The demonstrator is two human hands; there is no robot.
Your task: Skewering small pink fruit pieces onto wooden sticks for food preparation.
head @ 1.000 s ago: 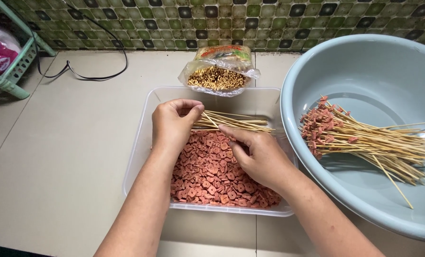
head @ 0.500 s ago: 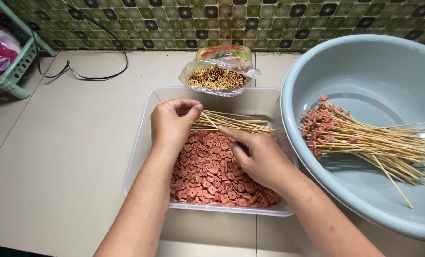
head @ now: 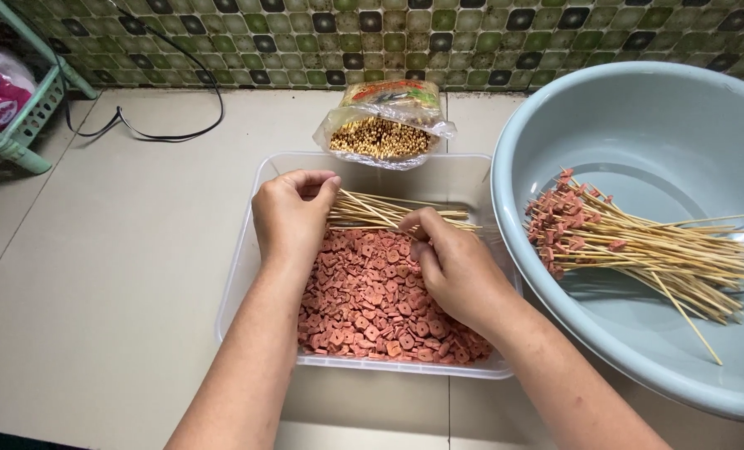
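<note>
Both hands work over a clear tub (head: 247,250) of red slices (head: 364,308) and bare skewers (head: 372,210). The left hand (head: 291,212) curls shut on the skewers; the right hand (head: 455,267) pinches among the slices. Right, a basin (head: 639,125) holds loaded skewers (head: 630,246); open floor (head: 105,250) lies left.

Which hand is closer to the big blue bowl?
The right hand. It rests in the clear tray beside the big blue bowl; the left hand is farther away, at the tray's other side.

Clear bag (head: 382,133) (tan pellets) behind tub (head: 247,250).
</note>
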